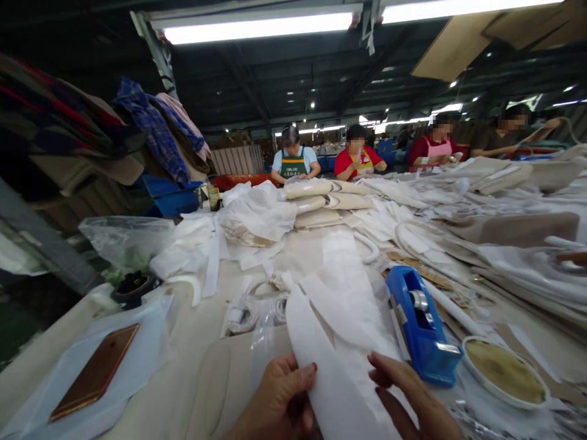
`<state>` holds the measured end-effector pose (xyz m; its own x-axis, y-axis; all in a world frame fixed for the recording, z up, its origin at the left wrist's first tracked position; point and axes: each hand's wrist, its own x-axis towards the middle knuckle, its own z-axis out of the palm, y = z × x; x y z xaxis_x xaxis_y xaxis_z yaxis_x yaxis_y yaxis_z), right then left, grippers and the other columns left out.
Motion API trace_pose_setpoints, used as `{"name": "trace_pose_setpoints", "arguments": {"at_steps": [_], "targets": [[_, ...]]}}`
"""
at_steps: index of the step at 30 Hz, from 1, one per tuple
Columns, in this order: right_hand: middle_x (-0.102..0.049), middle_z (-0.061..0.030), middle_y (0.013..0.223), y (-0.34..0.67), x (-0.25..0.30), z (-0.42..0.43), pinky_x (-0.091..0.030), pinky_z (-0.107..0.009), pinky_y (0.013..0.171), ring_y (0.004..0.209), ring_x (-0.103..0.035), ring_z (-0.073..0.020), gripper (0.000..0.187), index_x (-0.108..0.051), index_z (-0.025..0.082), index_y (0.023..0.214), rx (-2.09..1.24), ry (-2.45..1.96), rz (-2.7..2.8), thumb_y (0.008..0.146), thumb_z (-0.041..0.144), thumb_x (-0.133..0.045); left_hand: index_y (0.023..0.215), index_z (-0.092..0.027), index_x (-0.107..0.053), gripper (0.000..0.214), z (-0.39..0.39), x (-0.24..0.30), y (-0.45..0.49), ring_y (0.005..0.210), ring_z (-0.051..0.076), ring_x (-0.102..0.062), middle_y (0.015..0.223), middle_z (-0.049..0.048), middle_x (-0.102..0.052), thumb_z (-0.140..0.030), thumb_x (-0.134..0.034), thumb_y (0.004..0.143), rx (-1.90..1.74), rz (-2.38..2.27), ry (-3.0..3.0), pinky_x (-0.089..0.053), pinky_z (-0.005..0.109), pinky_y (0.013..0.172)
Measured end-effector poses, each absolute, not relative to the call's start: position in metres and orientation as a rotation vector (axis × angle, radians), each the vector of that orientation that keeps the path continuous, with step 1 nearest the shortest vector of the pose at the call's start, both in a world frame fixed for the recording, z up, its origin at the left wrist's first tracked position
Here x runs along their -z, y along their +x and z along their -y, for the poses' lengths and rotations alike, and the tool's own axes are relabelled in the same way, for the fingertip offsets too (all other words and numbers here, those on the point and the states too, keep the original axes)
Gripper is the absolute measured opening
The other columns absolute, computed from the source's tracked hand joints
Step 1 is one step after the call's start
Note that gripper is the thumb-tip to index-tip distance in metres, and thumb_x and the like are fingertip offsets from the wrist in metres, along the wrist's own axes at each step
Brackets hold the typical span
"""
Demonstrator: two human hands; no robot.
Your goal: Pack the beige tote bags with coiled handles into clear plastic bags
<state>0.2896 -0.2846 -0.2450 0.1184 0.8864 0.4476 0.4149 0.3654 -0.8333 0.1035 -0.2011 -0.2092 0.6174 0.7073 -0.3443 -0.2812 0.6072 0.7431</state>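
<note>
My left hand (279, 400) and my right hand (403, 397) are at the bottom edge, both pinching a long white curved strip of paper-like material (321, 360) that runs up the table away from me. The left thumb presses on the strip's left edge. The right fingers curl onto its right edge. More white strips (343, 269) lie under and beyond it on the beige table (192, 330). A clear plastic bag with white cords (250, 311) lies just left of the strip.
A blue tape dispenser (419, 327) stands right of my hands, with a white bowl of yellowish paste (504, 373) beside it. A copper-coloured phone (96, 373) lies on plastic at left. Piles of white pieces (321, 205) cover the far table, where several people sit.
</note>
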Motion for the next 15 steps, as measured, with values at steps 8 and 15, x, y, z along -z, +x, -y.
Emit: {"name": "trace_pose_setpoints", "arguments": {"at_steps": [8,15], "targets": [[-0.067,-0.0042,0.113,0.297,0.251,0.254,-0.049,-0.033,0.094,0.110,-0.059,-0.0215,0.031,-0.061,0.032,0.118,0.008,-1.001,1.764,0.087,0.029,-0.057,0.088,-0.011,-0.066,0.048,0.186,0.201,0.109,0.054,0.013,-0.054,0.067,0.0060,-0.061,-0.056,-0.068,0.071,-0.253,-0.602,0.900,-0.041,0.023,0.053],[-0.071,-0.0043,0.090,0.330,0.217,0.261,-0.053,-0.021,0.057,0.073,-0.067,-0.0191,0.026,-0.063,0.025,0.108,-0.399,-1.374,0.972,0.085,0.036,-0.058,0.116,-0.019,-0.059,0.069,0.100,0.159,0.125,0.119,0.032,-0.047,0.122,0.0134,-0.059,-0.040,-0.083,0.055,0.198,-0.409,2.341,-0.026,0.049,0.105]]}}
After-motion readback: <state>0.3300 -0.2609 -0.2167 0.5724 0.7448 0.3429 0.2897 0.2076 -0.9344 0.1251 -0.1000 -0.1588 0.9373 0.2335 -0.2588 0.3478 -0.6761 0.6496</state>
